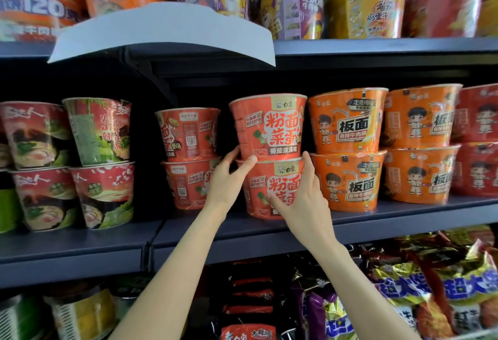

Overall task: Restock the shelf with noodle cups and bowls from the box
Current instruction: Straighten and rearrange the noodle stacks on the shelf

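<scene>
A dark store shelf (377,221) is carrying stacked noodle bowls. Both hands are touching the lower red bowl (265,191), which is supporting an upper red bowl (269,124): left hand (229,178) and right hand (299,197), fingers straight, each grip apart.

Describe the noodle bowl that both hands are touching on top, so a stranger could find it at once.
Start at the dark middle shelf and find its orange bowls on the right. Just left of them stands a two-high stack of red bowls; take the upper red bowl. The left hand touches its base, unlike the smaller red bowls further left.
</scene>
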